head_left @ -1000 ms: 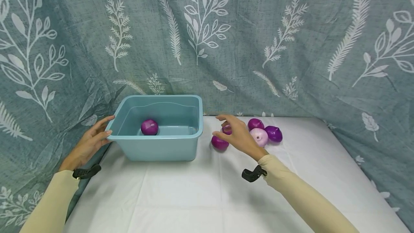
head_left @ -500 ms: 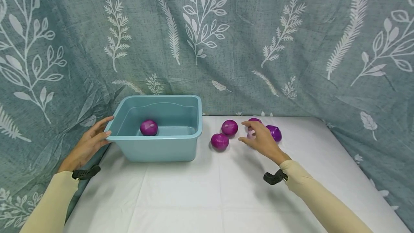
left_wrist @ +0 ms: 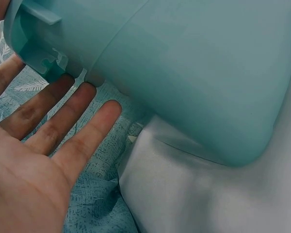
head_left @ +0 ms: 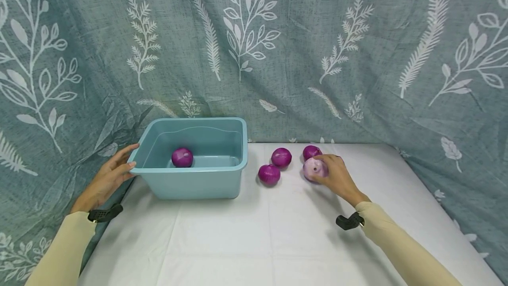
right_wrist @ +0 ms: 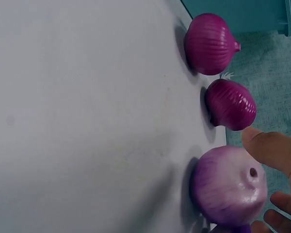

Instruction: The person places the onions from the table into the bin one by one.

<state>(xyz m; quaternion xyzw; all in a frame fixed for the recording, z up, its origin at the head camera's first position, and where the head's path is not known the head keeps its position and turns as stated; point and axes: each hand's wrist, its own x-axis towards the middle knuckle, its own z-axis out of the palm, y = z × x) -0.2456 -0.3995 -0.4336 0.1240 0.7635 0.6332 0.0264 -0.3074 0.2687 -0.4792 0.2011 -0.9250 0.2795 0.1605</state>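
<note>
My left hand touches the left end of a light blue plastic tub, thumb at the front corner and a fingertip at the side rim. In the left wrist view, straight, spread fingers lie under the rim. A purple onion sits inside the tub. My right hand is at a pale pink-purple onion on the table, thumb and forefinger spread around it. In the right wrist view, the thumb reaches past the side of that pale onion, with other fingers partly hidden behind it.
Two purple onions sit on the white-covered table between tub and right hand. Another purple onion stands behind the pale one. A leaf-patterned blue-grey cloth hangs behind and along both sides.
My right hand has moved right, past the two purple onions, to the pale onion, and now covers the dark purple onion beside it. The left hand keeps its place on the tub.
</note>
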